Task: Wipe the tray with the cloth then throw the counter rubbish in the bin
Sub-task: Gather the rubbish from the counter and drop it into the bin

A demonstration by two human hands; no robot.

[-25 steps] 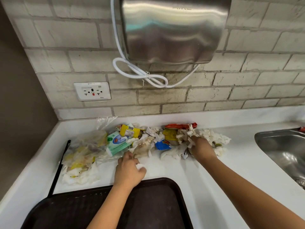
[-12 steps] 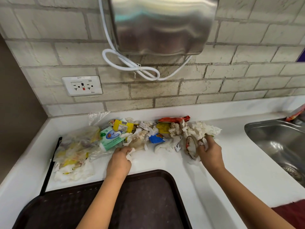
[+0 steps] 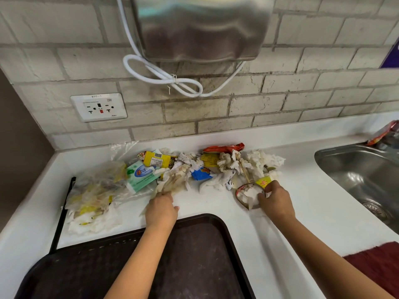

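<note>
A long heap of crumpled white tissues and coloured wrappers (image 3: 194,169) is spread on the white table (image 3: 302,203), its long axis running left to right just beyond both hands and close to the raised back edge at the brick wall (image 3: 259,104). The left hand (image 3: 160,211) is seen with curled fingers pinching a stained brownish tissue (image 3: 172,180) at the near edge of the heap. The right hand (image 3: 276,201) is closed on a small round paper cup stuffed with white tissue (image 3: 248,195), tipped so that its mouth faces left and toward the camera. Bare table is left between the two hands and to the right of the right hand, up to the rim of the steel sink (image 3: 356,169). A dark brown rectangular plastic tray (image 3: 194,255) lies directly below the left hand, its far edge under the wrist. A dark red cloth (image 3: 377,266) lies near the right forearm, at the table's near edge.
</note>
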